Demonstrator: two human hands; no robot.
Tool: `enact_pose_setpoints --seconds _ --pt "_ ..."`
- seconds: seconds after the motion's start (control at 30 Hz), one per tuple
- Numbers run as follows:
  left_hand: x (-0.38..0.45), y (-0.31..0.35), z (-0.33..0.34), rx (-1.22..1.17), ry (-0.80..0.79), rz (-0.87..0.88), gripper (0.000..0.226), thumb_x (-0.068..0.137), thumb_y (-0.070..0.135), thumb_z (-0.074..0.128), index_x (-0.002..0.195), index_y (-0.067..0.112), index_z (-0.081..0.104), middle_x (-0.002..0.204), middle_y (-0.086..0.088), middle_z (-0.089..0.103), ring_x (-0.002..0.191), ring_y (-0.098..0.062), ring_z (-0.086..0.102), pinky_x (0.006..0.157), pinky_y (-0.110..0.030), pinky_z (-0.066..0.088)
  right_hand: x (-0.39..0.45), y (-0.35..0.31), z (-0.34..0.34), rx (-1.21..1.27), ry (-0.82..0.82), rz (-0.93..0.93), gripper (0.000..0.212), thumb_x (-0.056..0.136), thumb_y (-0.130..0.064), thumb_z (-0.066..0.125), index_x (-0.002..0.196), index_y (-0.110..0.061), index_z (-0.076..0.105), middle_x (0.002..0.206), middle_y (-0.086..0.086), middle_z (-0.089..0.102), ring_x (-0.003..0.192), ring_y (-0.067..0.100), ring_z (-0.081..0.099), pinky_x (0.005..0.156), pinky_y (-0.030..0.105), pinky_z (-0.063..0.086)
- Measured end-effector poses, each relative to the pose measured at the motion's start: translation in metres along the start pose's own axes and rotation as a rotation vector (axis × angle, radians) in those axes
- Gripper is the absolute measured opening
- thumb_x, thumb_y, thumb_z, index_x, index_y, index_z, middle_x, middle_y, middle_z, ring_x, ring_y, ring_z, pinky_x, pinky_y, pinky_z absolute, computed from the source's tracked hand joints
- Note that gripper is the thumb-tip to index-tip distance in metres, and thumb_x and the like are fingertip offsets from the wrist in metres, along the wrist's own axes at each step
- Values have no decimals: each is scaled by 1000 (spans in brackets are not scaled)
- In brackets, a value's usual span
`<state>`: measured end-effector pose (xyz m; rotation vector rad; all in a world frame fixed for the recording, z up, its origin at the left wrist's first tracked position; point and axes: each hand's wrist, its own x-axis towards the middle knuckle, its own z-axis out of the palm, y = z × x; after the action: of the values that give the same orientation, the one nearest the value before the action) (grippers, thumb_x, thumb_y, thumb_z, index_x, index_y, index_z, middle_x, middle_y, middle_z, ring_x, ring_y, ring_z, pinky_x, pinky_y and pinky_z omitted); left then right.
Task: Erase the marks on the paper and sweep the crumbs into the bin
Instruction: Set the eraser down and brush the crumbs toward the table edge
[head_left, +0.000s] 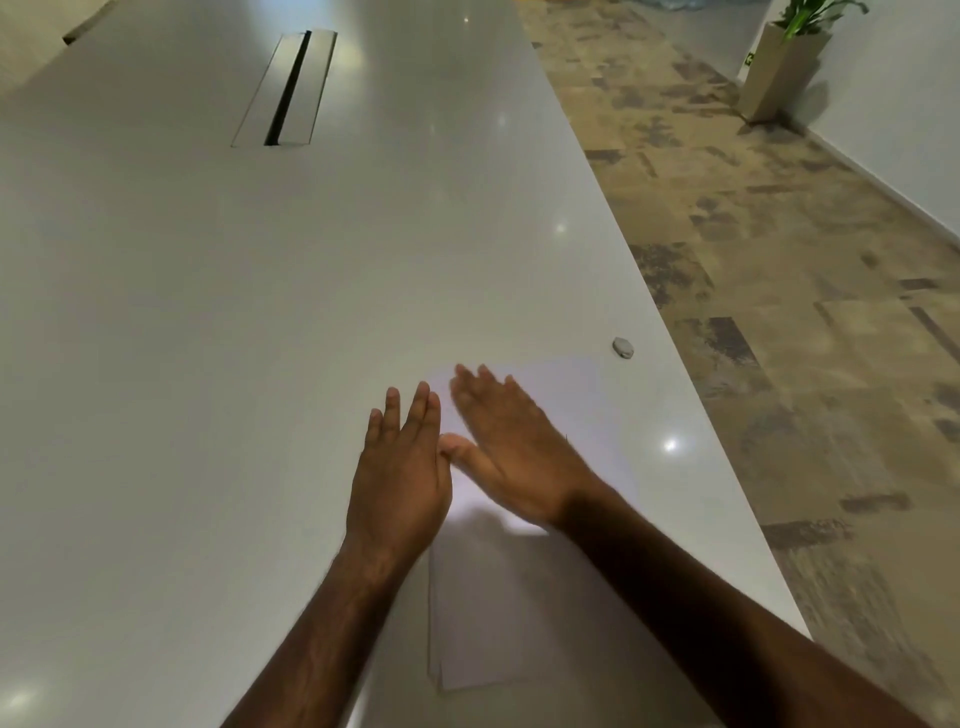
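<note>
While flat and empty over paper (566, 400), hands (452, 457) angled together for sweeping crumbs; eraser (623, 347) parked aside on surface (234, 312).

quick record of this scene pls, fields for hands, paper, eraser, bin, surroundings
left hand: open, fingers straight, at the paper's left edge
right hand: open, flat over the paper
paper: white sheets on the table, near its right edge
eraser: grey, on the table beyond the paper, untouched
bin: not in view
surroundings: potted plant on the floor by the wall
</note>
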<state>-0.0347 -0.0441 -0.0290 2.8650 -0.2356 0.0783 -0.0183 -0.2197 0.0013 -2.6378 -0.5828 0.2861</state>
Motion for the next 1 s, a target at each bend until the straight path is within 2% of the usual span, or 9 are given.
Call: enact_pose_setpoints --seconds 0.13,0.27,0.4,0.57,0.73,0.83,0.9,1.0 --pt "-1 -4 5 -7 2 14 60 107 40 11 164 21 10 170 5 2 156 -17 -11 128 -40 3 7 -9 11 -68 -44 -23 81 106 -75 8 171 -28 -5 177 -11 -14 161 6 -23 133 42 -12" --pt "1 -2 4 0 -7 4 60 108 42 11 163 18 16 170 2 8 157 -22 -5 128 -42 5 -1 0 9 -182 -76 45 89 102 -79 3 171 -24 -10 176 -8 -20 161 13 -25 133 45 -12" --pt "1 1 0 19 -21 2 64 105 41 7 162 13 20 169 -2 13 157 -26 2 128 -46 11 -18 13 3 -215 -81 173 95 99 -80 3 169 -19 -17 174 -4 -28 160 17 -28 131 41 -17" --pt "2 1 -2 14 -35 -3 62 106 38 12 162 13 20 169 -2 13 157 -27 2 128 -45 9 -38 26 2 -169 5 309 104 94 -84 5 168 -15 -18 172 0 -32 160 20 -29 125 33 -23" --pt "2 0 0 18 -35 -5 60 108 38 17 162 14 17 170 -1 10 157 -25 -1 128 -44 7 -19 8 -3 -133 -1 189 93 101 -79 9 167 -21 -22 171 -7 -35 157 13 -33 129 35 -21" --pt "0 0 0 13 -11 7 61 107 42 15 162 16 20 169 -1 12 157 -24 1 128 -43 7 3 0 3 -119 0 90 87 104 -78 8 170 -25 -14 175 -9 -24 160 12 -27 133 41 -14" --pt "0 -1 0 -19 -6 3 67 104 47 7 162 17 21 168 0 14 157 -23 2 128 -43 8 12 0 8 -147 -12 87 87 104 -78 8 171 -25 -8 177 -8 -18 162 13 -23 134 45 -10" --pt "1 -1 2 15 -6 -1 59 109 41 20 162 15 23 169 0 15 157 -23 3 128 -43 9 9 4 9 -227 -16 127 90 103 -79 6 171 -22 -8 177 -5 -17 161 16 -23 132 45 -15"
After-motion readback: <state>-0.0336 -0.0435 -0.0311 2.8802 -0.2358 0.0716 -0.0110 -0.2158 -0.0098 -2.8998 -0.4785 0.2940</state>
